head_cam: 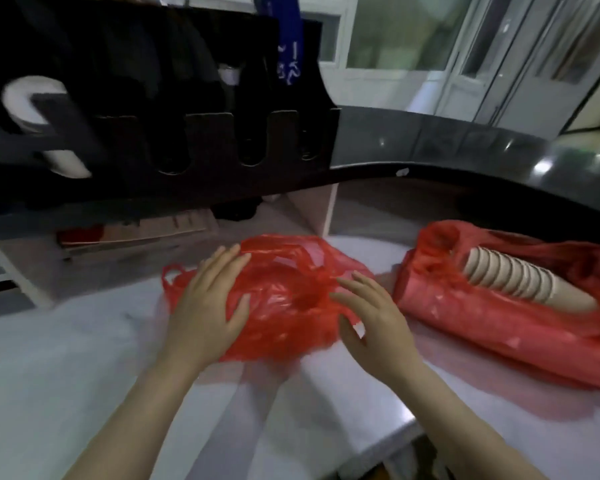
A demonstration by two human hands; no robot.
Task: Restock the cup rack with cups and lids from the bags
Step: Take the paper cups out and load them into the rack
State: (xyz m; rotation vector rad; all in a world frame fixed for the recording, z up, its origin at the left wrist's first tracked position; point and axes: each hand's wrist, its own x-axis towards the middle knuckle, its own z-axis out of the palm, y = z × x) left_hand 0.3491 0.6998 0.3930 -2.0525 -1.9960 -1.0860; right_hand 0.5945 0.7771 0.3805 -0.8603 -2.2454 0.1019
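head view: a crumpled red bag (pixel 284 303) lies mid-frame on the white counter (pixel 66 358). the left hand (pixel 205 306) rests flat on the bag's left side, its grip open with fingers straight. the right hand (pixel 371 313) is at the bag's right edge, grip also open and fingers spread; motion blur hides whether it touches. at right lies a second red bag (pixel 465 327), well apart, with a stack of paper cups (pixel 520 282) lying sideways in its mouth. the black cup rack (pixel 222 140) fills the upper left, with white cups (pixel 32 98) in its leftmost slot.
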